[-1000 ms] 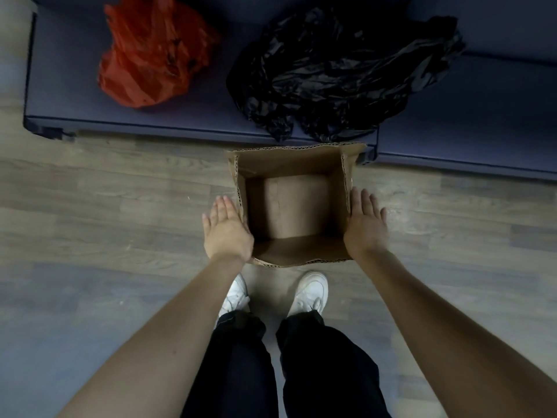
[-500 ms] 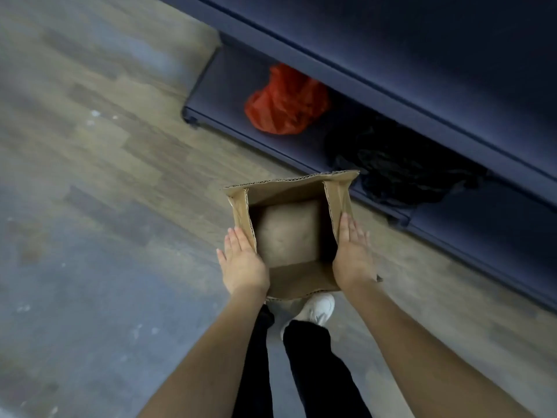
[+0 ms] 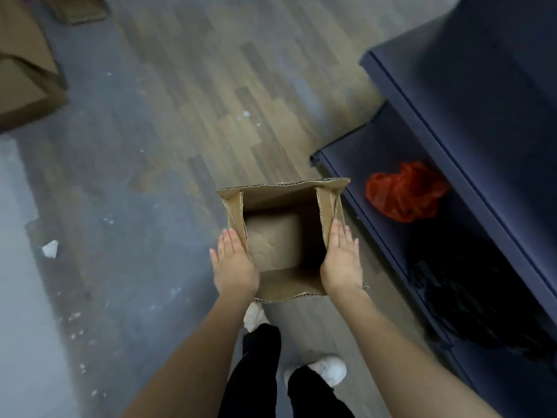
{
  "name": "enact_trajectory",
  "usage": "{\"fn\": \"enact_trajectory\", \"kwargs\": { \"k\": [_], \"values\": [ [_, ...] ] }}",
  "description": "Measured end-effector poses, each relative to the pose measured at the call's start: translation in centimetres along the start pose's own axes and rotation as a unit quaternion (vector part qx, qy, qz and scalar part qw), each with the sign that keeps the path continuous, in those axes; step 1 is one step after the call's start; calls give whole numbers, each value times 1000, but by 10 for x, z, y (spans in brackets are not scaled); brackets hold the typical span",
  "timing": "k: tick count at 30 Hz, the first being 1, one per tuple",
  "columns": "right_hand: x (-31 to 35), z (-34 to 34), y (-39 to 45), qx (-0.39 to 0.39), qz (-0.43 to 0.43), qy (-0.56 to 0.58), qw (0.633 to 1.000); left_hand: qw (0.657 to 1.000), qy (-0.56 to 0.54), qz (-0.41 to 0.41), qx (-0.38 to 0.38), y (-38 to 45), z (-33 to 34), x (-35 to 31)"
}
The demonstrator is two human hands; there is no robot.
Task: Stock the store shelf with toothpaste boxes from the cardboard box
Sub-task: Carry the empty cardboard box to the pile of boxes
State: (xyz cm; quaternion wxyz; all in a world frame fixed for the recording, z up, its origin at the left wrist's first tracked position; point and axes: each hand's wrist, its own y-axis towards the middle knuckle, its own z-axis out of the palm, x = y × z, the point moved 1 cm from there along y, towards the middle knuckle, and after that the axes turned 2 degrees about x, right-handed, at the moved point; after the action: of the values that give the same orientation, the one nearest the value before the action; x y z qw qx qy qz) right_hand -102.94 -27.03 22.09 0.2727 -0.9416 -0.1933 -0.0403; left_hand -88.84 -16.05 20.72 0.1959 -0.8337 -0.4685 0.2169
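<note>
While the open-topped cardboard box (image 3: pixel 280 233) is showing only its bare bottom, the left hand (image 3: pixel 233 263) and right hand (image 3: pixel 342 260) are pressing flat, fingers straight, against its 2 outer sides.

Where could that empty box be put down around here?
Bare wooden floor lies ahead of the open brown cardboard box, between the flattened cardboard far left and the dark blue shelf. The bottom shelf is crowded: crumpled red plastic bag, black plastic bag.

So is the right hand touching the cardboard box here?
Touching. The head view shows the right hand with straight fingers laid flat against the cardboard box on its right wall, no gap visible.
</note>
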Motion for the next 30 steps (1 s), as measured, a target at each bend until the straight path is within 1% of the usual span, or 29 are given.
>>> {"fn": "enact_trajectory", "kwargs": {
  "k": [5, 11, 16, 24, 30],
  "values": [
    [89, -14, 24, 0, -60, -16, 998, 997, -73, -35, -1, 33, -56, 53],
    [182, -31, 56, 4, -143, -50, 988, 986, -130, -104, -20, 73, -102, 103],
    [239, -43, 104, 9, -175, -76, 982, 979, -149, -132, -31, 124, -133, 116],
    [339, -62, 218, 44, -228, -109, 967, 967, -151, -207, -9, 237, -183, 127],
    [419, -82, 283, 61, -264, -138, 952, 953, -178, -245, -27, 308, -237, 140]
  ]
}}
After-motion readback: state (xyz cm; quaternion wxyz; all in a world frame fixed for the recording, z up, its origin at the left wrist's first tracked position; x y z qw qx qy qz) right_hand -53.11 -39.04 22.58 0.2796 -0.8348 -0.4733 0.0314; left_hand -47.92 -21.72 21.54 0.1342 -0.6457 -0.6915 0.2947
